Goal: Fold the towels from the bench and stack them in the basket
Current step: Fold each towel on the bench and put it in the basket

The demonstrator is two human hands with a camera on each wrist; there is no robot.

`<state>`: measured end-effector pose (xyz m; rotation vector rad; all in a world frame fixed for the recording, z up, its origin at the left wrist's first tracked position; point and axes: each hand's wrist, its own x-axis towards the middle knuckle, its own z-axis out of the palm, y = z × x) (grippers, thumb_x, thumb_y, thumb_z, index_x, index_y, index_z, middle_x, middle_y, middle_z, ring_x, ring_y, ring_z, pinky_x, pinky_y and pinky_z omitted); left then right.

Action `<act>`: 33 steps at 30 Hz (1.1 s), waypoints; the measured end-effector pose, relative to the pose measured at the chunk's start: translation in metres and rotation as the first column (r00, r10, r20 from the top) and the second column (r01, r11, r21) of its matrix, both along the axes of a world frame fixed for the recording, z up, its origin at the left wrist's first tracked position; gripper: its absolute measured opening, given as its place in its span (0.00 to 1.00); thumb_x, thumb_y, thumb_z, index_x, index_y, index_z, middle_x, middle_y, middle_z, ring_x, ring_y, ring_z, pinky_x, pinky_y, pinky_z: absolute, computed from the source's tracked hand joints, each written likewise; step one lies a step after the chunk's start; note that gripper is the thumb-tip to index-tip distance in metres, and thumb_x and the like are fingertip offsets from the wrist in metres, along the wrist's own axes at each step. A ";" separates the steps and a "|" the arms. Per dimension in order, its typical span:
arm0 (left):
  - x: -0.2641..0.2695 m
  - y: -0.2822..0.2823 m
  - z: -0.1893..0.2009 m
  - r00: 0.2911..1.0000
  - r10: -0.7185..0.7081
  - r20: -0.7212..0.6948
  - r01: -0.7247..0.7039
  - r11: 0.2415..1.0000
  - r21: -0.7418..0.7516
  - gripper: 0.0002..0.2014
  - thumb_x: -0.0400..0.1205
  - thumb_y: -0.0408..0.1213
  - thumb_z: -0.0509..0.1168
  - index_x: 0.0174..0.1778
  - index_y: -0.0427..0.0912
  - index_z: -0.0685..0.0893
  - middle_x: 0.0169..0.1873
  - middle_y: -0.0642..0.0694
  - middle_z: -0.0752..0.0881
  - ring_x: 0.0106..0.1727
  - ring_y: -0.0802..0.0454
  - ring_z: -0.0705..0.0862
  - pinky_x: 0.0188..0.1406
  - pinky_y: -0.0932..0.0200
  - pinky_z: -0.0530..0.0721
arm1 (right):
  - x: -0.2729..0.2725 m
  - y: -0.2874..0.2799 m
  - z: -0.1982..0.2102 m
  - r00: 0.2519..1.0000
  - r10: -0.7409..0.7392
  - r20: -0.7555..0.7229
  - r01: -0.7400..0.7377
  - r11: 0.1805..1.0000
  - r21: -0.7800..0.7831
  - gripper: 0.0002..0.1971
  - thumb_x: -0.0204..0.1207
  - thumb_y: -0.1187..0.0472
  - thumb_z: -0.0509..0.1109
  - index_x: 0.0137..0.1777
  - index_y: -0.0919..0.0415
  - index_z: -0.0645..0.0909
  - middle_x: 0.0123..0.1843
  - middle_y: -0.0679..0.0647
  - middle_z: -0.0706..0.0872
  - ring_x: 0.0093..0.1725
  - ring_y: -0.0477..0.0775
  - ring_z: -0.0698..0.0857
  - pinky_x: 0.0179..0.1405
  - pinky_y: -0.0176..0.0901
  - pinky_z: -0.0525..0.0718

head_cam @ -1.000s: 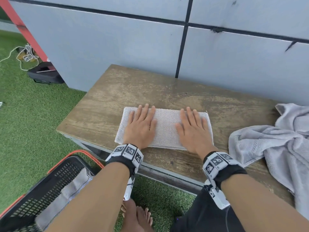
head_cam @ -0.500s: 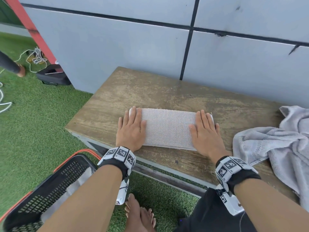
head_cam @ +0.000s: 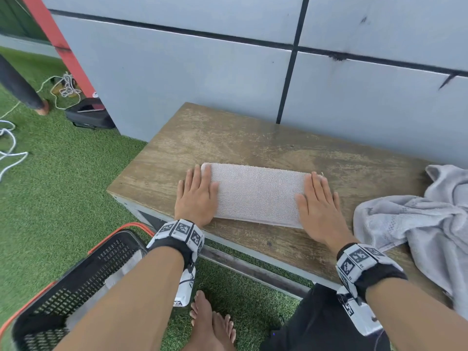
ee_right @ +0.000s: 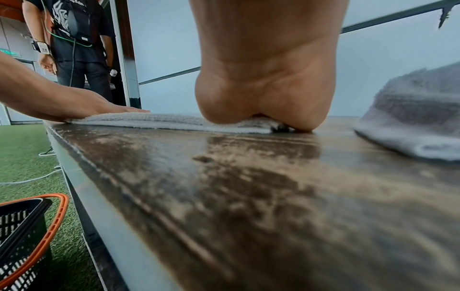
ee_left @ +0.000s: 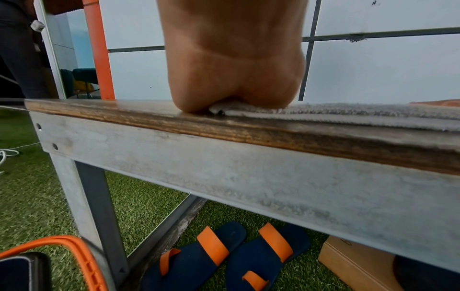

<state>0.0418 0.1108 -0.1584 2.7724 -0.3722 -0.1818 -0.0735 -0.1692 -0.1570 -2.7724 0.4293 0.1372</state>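
Observation:
A folded pale towel (head_cam: 257, 193) lies flat on the wooden bench (head_cam: 253, 140). My left hand (head_cam: 196, 195) presses flat on its left end, fingers straight, partly on the wood. My right hand (head_cam: 316, 198) presses flat on its right end the same way. In the left wrist view the heel of my left hand (ee_left: 232, 78) sits on the towel's edge (ee_left: 348, 114). In the right wrist view my right hand (ee_right: 268, 88) pins the towel (ee_right: 161, 121). A black basket with an orange rim (head_cam: 76, 282) stands on the grass at lower left, with pale cloth inside.
A crumpled grey towel (head_cam: 417, 224) lies on the bench's right end. A grey panelled wall stands behind the bench. Sandals (ee_left: 224, 256) and a cardboard box (ee_left: 358, 263) sit under it. Cables (head_cam: 10, 148) and a black case (head_cam: 88, 114) lie on the grass; another person (ee_right: 77, 45) stands to the left.
Both hands have slid apart along the towel, from its middle out to its two ends, smoothing it flat. The towel stays in place.

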 end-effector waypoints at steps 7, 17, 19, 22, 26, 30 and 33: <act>-0.011 0.016 0.004 0.997 0.039 -0.066 -0.039 0.999 0.003 0.28 0.91 0.56 0.36 0.88 0.60 0.39 0.89 0.48 0.41 0.89 0.47 0.38 0.87 0.44 0.37 | -0.011 -0.003 0.001 1.000 0.011 -0.027 -0.010 0.999 0.041 0.33 0.88 0.41 0.35 0.89 0.51 0.33 0.89 0.47 0.30 0.87 0.55 0.30 0.84 0.53 0.32; -0.032 0.027 0.001 0.993 0.089 -0.074 -0.091 0.996 -0.014 0.28 0.92 0.49 0.39 0.90 0.49 0.43 0.89 0.46 0.41 0.89 0.45 0.38 0.87 0.43 0.37 | -0.032 -0.004 0.016 0.997 0.063 0.039 -0.071 0.968 0.242 0.46 0.77 0.29 0.62 0.86 0.38 0.38 0.88 0.46 0.34 0.88 0.57 0.38 0.86 0.63 0.44; -0.033 0.028 0.001 0.995 0.088 -0.047 -0.090 0.996 -0.028 0.29 0.92 0.47 0.41 0.89 0.50 0.40 0.89 0.44 0.43 0.89 0.43 0.40 0.87 0.42 0.40 | -0.037 -0.003 0.015 0.994 0.033 0.105 -0.060 0.963 0.263 0.45 0.73 0.29 0.69 0.83 0.40 0.49 0.82 0.44 0.49 0.84 0.62 0.56 0.82 0.65 0.62; -0.037 0.029 0.004 0.997 0.075 -0.015 -0.075 0.997 -0.006 0.31 0.91 0.44 0.44 0.88 0.58 0.35 0.88 0.34 0.42 0.89 0.36 0.43 0.85 0.38 0.44 | -0.038 0.004 0.010 0.969 -0.063 0.238 0.003 0.970 0.243 0.35 0.76 0.35 0.71 0.74 0.50 0.60 0.72 0.52 0.59 0.66 0.59 0.70 0.68 0.52 0.72; -0.045 0.034 0.009 0.990 0.058 -0.132 -0.060 0.998 -0.016 0.28 0.92 0.46 0.45 0.87 0.66 0.45 0.88 0.36 0.38 0.88 0.39 0.36 0.86 0.38 0.39 | -0.028 0.022 0.012 0.926 -0.197 0.323 0.156 0.976 0.149 0.25 0.79 0.42 0.71 0.56 0.61 0.65 0.65 0.61 0.63 0.60 0.63 0.68 0.62 0.58 0.70; -0.053 0.040 0.012 0.985 0.066 -0.161 -0.073 0.997 -0.036 0.28 0.91 0.49 0.46 0.87 0.67 0.48 0.88 0.41 0.37 0.88 0.41 0.34 0.86 0.40 0.37 | -0.027 0.038 0.017 0.937 -0.155 0.314 0.153 0.988 0.032 0.20 0.84 0.47 0.63 0.38 0.62 0.71 0.52 0.60 0.75 0.55 0.60 0.70 0.57 0.55 0.66; -0.055 0.038 0.015 0.981 0.075 -0.179 -0.081 0.996 -0.027 0.28 0.91 0.49 0.46 0.88 0.66 0.47 0.88 0.41 0.37 0.88 0.39 0.34 0.86 0.40 0.37 | -0.041 0.049 0.031 0.928 -0.007 0.373 0.090 0.974 -0.207 0.27 0.84 0.52 0.57 0.21 0.56 0.66 0.22 0.48 0.74 0.30 0.53 0.74 0.53 0.52 0.68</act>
